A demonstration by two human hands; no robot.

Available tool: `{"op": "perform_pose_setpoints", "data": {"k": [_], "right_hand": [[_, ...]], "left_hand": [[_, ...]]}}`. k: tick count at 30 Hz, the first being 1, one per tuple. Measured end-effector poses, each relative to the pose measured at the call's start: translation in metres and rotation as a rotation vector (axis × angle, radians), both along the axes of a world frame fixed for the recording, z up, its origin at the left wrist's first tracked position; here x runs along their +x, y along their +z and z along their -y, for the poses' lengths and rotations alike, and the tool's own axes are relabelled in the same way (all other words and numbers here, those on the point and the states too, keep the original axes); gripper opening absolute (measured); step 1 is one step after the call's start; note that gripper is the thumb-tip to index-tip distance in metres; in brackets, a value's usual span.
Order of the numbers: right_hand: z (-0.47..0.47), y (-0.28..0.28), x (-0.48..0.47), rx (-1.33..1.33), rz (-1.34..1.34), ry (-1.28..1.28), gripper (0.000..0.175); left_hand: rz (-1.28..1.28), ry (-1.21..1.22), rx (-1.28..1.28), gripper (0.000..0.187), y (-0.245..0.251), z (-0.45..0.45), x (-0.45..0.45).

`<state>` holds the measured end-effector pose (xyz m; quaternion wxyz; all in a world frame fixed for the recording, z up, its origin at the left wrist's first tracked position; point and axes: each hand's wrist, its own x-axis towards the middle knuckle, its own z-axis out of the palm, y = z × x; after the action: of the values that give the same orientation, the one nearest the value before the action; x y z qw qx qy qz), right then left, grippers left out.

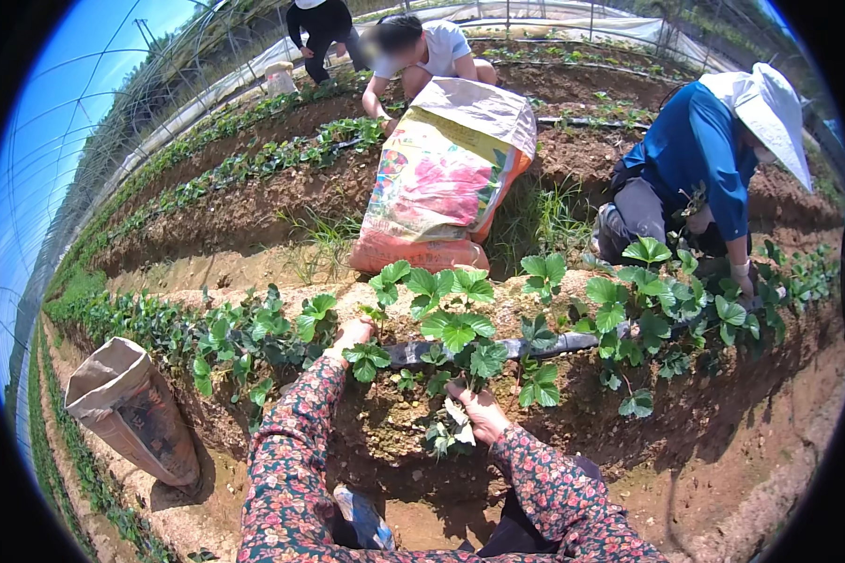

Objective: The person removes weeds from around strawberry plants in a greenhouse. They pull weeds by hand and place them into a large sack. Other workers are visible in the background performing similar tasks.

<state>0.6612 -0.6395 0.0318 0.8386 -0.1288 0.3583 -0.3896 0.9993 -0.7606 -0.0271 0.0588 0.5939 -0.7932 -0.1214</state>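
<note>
Strawberry plants (458, 331) with broad green leaves grow along a raised soil bed in front of me. My left hand (354, 332) reaches among leaves at the bed's top, just beyond the black drip hose (563, 343); its fingers are partly hidden, and whether it grips a stem cannot be told. Lower on the near slope, my right hand (480, 414) is closed around a small bunch of wilted leaves (451, 431), which hangs below the fingers under a leafy plant. Both arms wear flowered sleeves.
A large printed woven sack (443, 183) stands beyond the bed. An open-topped brown sack (137, 415) leans in the furrow at left. A person in blue with a white hat (704, 155) works at right; a person in a white shirt (436, 53) crouches behind the sack, another person (322, 35) farther back.
</note>
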Motion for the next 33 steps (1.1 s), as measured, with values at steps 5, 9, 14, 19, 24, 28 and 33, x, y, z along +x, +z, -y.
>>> {"op": "perform_pose_setpoints", "data": {"k": [5, 9, 14, 19, 24, 28, 33], "right_hand": [[0.000, 0.004, 0.004, -0.015, -0.076, -0.016, 0.019], [0.000, 0.004, -0.007, -0.014, -0.047, -0.022, 0.018], [-0.004, 0.005, -0.011, -0.077, 0.095, 0.281, 0.031], [-0.044, 0.027, 0.012, -0.004, 0.347, 0.354, 0.046], [-0.096, 0.051, 0.007, 0.089, 0.159, 0.187, 0.028], [-0.111, 0.032, -0.003, -0.100, -0.247, 0.121, 0.024], [-0.081, 0.024, 0.015, -0.146, -0.371, 0.083, 0.013]], "left_hand": [[-0.214, 0.349, 0.102, 0.022, -0.011, -0.007, -0.008], [0.207, 0.228, -0.102, 0.013, 0.037, -0.030, -0.041], [-0.192, 0.383, -0.058, 0.019, 0.145, -0.075, -0.060], [-0.460, 0.144, 0.212, 0.014, 0.183, -0.167, -0.139], [-0.540, -0.092, 0.337, 0.022, 0.162, -0.208, -0.162], [-0.449, 0.143, 0.638, 0.034, 0.178, -0.202, -0.099], [-0.260, 0.672, -0.071, 0.020, 0.133, -0.170, 0.028]]}}
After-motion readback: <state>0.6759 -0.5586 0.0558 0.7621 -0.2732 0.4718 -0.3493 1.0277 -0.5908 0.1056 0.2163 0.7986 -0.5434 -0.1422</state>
